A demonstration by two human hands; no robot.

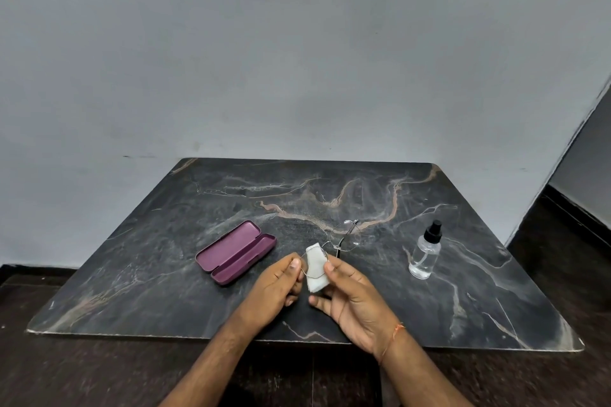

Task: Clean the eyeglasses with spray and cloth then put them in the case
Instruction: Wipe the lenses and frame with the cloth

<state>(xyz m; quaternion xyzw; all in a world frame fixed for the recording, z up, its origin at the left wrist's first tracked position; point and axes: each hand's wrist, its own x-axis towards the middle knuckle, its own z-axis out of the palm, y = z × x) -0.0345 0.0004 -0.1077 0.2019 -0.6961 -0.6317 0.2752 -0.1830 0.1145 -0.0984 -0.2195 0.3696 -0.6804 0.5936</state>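
— What have your fingers got?

— My left hand pinches the rim of the near lens of the glasses between thumb and curled fingers. My right hand has its thumb pressed on a white cloth, folded over that same lens, with the fingers behind it, so the lens is clamped through the cloth.

— And the glasses sit where?

— Lifted above the table, just in front of me. One pair, thin wire frame; the far lens and the arms stick out away from my hands.

— What else can you count?

— One cloth. One purple case, lying open to the left of my hands, lid and base both facing up, with nothing inside. One clear spray bottle with a black top, standing upright well to the right. One orange thread around my right wrist.

— All on one surface?

— Yes, one dark marble-patterned table against a grey wall.
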